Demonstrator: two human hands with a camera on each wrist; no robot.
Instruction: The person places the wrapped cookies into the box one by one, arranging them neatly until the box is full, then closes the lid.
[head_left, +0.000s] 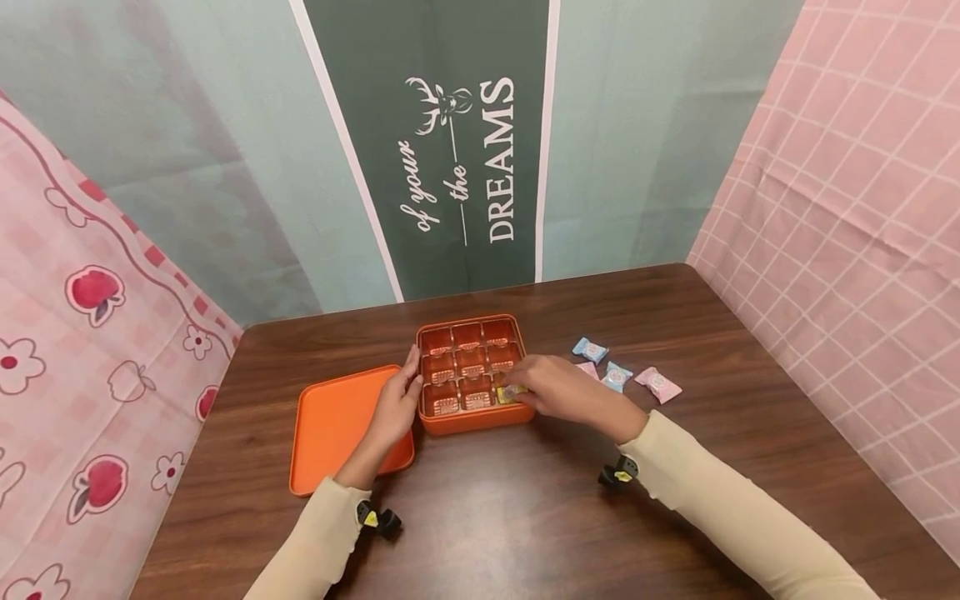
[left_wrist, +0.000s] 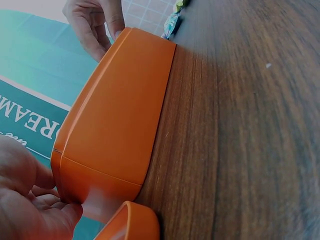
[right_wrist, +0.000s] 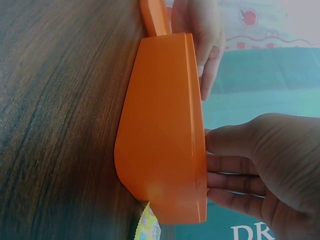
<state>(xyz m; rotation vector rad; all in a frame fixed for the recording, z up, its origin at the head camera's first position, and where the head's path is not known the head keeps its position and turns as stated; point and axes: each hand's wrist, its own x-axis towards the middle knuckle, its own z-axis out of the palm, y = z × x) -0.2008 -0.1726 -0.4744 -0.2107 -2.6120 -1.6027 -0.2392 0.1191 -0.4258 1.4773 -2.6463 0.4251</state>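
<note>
An orange box [head_left: 472, 423] stands on the table, with a clear insert [head_left: 471, 360] divided into several compartments. My right hand [head_left: 558, 387] reaches over its right side and pinches a yellow-wrapped candy [head_left: 512, 393] in the front right compartment; in the right wrist view the fingertips [right_wrist: 232, 164] go behind the box's rim, out of sight. Against the box's left wall rests my left hand [head_left: 395, 404], its fingers lying along the side. In the left wrist view, the left hand's fingertips [left_wrist: 67, 212] touch a corner of the box.
An orange lid [head_left: 337, 429] lies left of the box, under the left forearm. Right of the box are blue-wrapped candies [head_left: 617, 377] and pink-wrapped candies [head_left: 658, 385], one partly behind the right hand. A yellow wrapper [right_wrist: 147, 225] shows beside the box. Fabric backdrops [head_left: 622, 167] surround the table.
</note>
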